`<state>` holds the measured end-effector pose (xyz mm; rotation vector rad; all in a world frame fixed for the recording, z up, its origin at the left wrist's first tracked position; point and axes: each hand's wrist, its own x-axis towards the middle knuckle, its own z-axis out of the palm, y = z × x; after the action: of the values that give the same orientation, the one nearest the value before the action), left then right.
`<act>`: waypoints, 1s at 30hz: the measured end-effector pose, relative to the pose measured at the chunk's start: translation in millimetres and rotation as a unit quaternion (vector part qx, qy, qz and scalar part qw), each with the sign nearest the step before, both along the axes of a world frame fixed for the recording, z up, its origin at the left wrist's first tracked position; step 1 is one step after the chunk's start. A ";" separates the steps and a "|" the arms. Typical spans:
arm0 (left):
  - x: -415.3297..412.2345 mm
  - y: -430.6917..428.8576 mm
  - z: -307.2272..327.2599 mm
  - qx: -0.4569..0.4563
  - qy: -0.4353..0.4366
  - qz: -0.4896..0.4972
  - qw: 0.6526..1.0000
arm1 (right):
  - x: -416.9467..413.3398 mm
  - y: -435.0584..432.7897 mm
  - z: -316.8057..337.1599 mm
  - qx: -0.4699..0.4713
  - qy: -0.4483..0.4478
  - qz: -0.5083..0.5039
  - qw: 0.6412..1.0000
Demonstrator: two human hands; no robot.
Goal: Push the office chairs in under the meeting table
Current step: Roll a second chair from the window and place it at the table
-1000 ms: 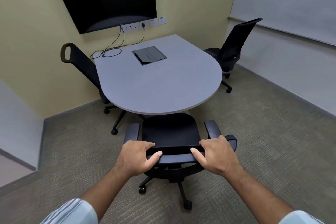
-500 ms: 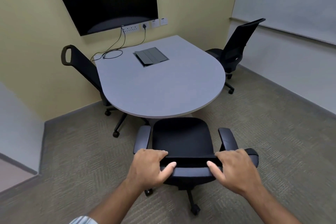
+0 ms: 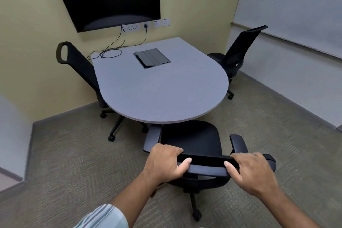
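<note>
2 hands [image 3: 203,168] have steered the near chair [image 3: 192,139] rightward along the table [image 3: 159,87].

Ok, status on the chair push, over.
Left hand and right hand both gripping chair backrest. Seat front just at table edge, not under. Nothing visible blocking.

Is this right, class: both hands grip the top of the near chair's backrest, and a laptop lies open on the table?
Not quite. The head view shows no laptop: a closed grey cable hatch sits in the table. Left hand and right hand do grip the near chair.
</note>
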<state>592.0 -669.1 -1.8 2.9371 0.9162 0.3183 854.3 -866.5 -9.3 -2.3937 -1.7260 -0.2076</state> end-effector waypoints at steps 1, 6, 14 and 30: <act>6.3 2.7 0.3 0.003 -0.001 -0.006 1.000 | 5.0 2.4 1.2 -0.001 0.000 -0.003 1.000; 37.1 4.3 7.6 -0.001 0.009 0.005 1.000 | 41.5 16.4 7.6 -0.005 -0.002 0.005 1.000; 90.3 -38.7 2.4 -0.011 -0.015 0.054 0.998 | 127.9 13.7 -5.9 0.000 0.008 0.073 0.997; 198.1 -87.7 16.5 -0.021 -0.013 0.212 0.977 | 246.4 41.1 5.8 0.019 0.016 0.207 0.978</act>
<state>790.1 -756.7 14.7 2.6666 1.5217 0.3445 1100.7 -825.4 -3.6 -1.9406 -2.1286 -0.1398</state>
